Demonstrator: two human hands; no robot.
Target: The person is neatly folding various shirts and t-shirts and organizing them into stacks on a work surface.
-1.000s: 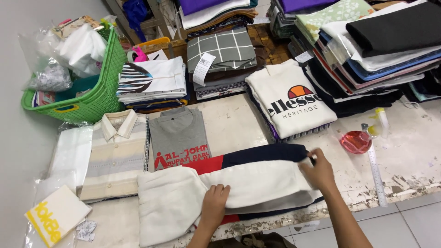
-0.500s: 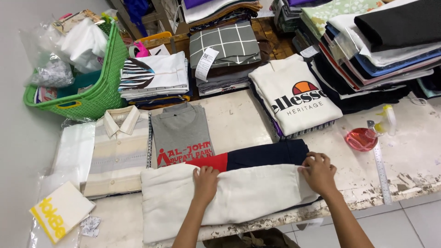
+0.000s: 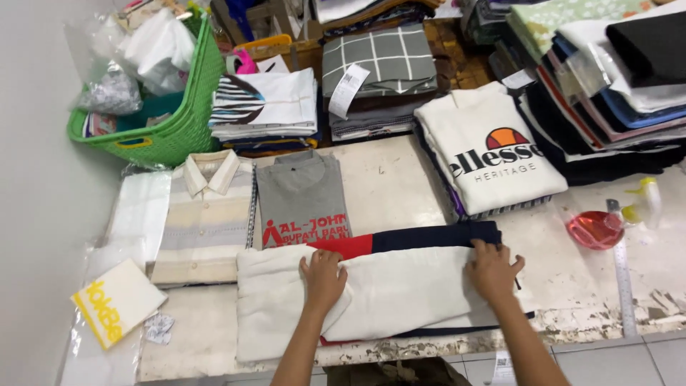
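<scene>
Head view shows your left hand point(image 3: 323, 275) lying flat, palm down and fingers spread, on the cream garment point(image 3: 371, 293) at the front of the desk point(image 3: 386, 179). Your right hand point(image 3: 491, 270) presses flat on that garment's right end, grip open too, closing on nothing. A second ago your left hand sat lower and a loose fold of cream cloth bulged over the left side; now that cloth lies smooth and the garment reads as 1 long flat strip, with a red and navy band point(image 3: 414, 239) showing along its far edge. Both hands have moved up toward that band. So the fold looks laid down and you are flattening it.

Behind it lie a grey T-shirt point(image 3: 302, 200) and a striped collared shirt point(image 3: 207, 214), just beside each other. A white printed sweatshirt point(image 3: 493, 154) tops a pile to the right. Left of everything stands a green basket point(image 3: 171, 121); a red dish point(image 3: 595, 230) and a ruler point(image 3: 623, 279) rest well to your right.
</scene>
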